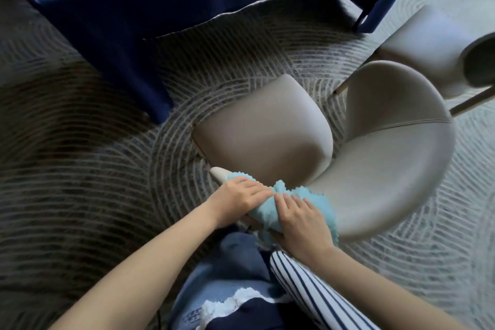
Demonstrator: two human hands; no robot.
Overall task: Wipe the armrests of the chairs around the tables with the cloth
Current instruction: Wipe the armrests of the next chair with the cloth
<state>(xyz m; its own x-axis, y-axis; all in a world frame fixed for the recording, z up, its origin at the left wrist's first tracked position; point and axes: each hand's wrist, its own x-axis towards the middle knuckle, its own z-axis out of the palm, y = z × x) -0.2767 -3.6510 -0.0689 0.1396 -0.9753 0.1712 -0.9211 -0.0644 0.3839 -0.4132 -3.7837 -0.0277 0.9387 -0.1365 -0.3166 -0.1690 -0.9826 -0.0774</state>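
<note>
Cloth (263, 213) wraps beige armrest (217, 173) — left hand (237, 197) and right hand (304, 220), both grips curled round it.

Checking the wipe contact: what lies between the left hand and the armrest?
The blue cloth, draped over the armrest under the left hand; head view.

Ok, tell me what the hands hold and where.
The left hand and right hand grip the fluffy light-blue cloth at its middle, over the beige chair's armrest.
</note>
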